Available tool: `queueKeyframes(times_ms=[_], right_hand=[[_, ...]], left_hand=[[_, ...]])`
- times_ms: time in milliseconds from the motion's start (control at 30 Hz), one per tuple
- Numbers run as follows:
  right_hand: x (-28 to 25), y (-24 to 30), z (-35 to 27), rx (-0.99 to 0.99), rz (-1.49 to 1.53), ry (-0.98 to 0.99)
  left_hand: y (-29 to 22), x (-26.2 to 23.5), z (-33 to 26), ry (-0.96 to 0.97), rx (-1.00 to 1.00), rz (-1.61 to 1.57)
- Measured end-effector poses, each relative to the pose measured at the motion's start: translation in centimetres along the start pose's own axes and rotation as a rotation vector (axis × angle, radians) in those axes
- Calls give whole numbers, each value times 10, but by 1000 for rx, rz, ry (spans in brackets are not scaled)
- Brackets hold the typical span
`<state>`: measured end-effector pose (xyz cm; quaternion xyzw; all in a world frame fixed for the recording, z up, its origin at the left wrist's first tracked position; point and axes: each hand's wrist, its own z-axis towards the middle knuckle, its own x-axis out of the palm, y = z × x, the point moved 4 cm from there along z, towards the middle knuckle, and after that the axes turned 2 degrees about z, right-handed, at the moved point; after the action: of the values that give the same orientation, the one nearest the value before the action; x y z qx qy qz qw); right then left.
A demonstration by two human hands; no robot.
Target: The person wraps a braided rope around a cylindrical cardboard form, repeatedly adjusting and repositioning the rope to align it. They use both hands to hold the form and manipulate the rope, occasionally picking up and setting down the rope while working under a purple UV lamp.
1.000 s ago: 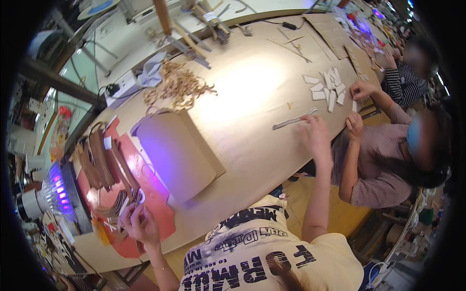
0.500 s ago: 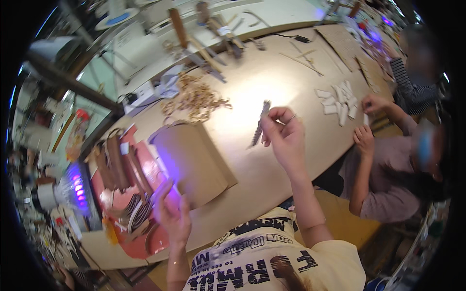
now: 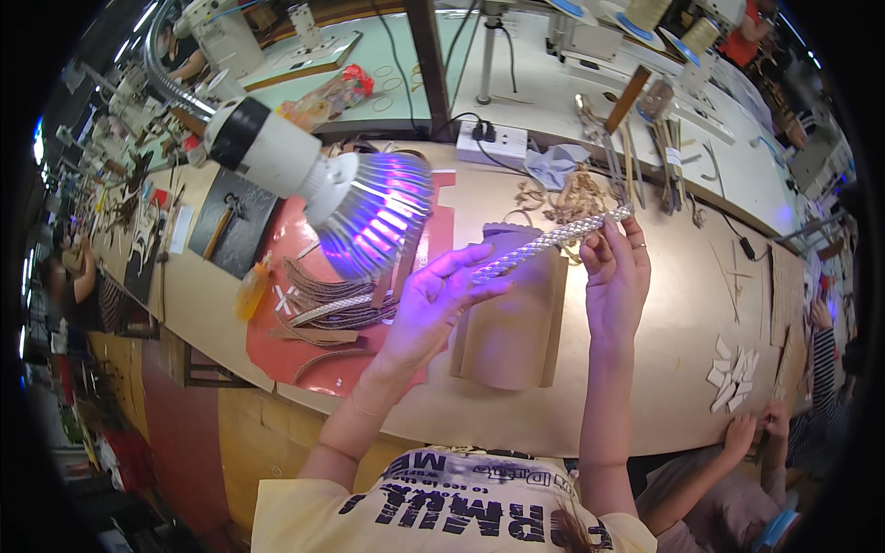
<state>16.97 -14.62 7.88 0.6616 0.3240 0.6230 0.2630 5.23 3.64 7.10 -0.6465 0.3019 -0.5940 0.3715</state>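
Observation:
A pale braided strap (image 3: 544, 241) stretches slantwise between my two hands, lit violet at its left end. My right hand (image 3: 616, 267) pinches the higher right end between thumb and fingers. At the lower left end, my left hand (image 3: 429, 309) has the strap between its thumb and forefinger. Under the strap lies a folded brown sheet (image 3: 510, 332) on the table. Close beyond my left hand hangs a lamp with a ribbed metal head (image 3: 373, 207), glowing violet. A bundle of brown and pale straps (image 3: 336, 300) rests on a red sheet (image 3: 304, 230) left of that hand.
Tan shavings (image 3: 572, 198) lie beyond the brown sheet, near a white power strip (image 3: 493, 143). Hand tools (image 3: 636, 138) stand at the table's back edge. White pieces (image 3: 733, 376) lie at the right, near a co-worker's hands (image 3: 756, 429). Sewing machines stand behind.
My view has swung left. My right hand has brought the braided strap over beside my left hand, which has risen from the brown sheet's side and taken the strap's other end.

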Motion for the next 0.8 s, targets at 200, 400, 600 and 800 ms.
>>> queueKeyframes(times_ms=[200,400,600,800], right_hand=[[12,-17,-1,2,-78,68],[9,-27,1,181,85,195],[9,-33,4,241,265,429],[7,-35,6,253,294,484]], left_hand=[[3,-30,7,-202,46,11],[-3,-58,3,-282,386,666],[-10,-59,-16,-315,549,718],[-17,-55,-25,-379,744,947]])
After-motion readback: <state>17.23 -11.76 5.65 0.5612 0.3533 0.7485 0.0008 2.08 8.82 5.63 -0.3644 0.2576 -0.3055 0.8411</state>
